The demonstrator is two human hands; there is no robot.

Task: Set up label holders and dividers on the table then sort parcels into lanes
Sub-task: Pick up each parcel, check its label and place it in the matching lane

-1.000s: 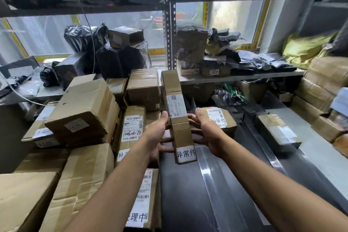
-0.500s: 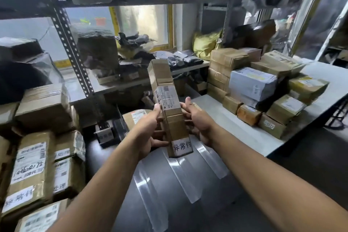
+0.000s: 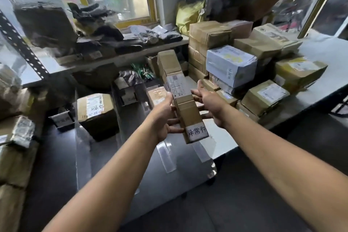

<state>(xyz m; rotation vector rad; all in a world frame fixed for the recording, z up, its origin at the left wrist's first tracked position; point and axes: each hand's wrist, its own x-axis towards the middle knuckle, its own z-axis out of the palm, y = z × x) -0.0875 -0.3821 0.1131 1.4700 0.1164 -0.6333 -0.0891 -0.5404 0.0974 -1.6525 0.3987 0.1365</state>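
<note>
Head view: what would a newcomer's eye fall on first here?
A long box, held up at centre between the left grip and right grip, with a white handwritten tag on its near end. To the right, a heap of parcels crowds the table, one pale box standing out.

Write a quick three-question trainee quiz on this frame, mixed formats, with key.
1. True or false: the long narrow box lies flat on the table.
2. Multiple choice: the handwritten white label sits at the box's A) near end, B) middle, C) far end.
3. Fill in: the pale blue box sits among brown parcels on the person's ____ side.
Key: 1 false, the left hand and right hand hold it above the table; 2 A; 3 right.
</note>
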